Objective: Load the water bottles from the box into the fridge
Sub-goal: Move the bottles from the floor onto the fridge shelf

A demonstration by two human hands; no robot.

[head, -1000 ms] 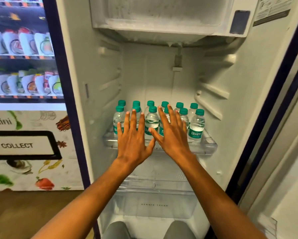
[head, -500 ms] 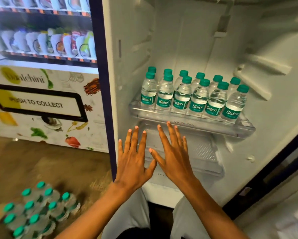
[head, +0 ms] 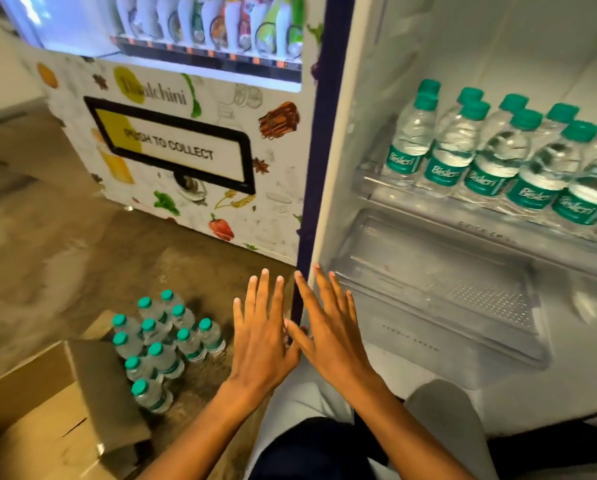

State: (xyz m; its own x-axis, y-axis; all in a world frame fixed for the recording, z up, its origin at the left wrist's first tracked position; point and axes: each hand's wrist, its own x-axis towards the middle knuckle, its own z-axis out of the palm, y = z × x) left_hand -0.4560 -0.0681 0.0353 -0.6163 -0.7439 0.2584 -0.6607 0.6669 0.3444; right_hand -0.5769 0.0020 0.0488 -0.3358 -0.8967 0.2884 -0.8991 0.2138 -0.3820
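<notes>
Fridge [head: 463,46]: door open, white interior filling the right side, and what a lineup inside!
Vending machine [head: 186,109]: standing just left of the fridge, a "PUSH TO COLLECT" flap on its front, snack packets lit up above.
Cardboard box [head: 48,410]: down at the lower left on the floor, flaps open.
Fridge shelf [head: 428,206]: clear plastic, carrying two rows of Bisleri bottles.
Crisper tray [head: 439,292]: clear, directly beneath that shelf.
Shelved water bottles [head: 498,157]: upright, green caps, packed side by side.
Floor water bottles [head: 158,344]: a tight cluster standing on the floor between the box and the fridge's lower corner, none in the box that I can see.
Left hand [head: 260,337]: fingers straight and spread, holding nothing, hovering in the air.
Right hand [head: 328,337]: same story, flat and released, thumb just beside the left thumb.
</notes>
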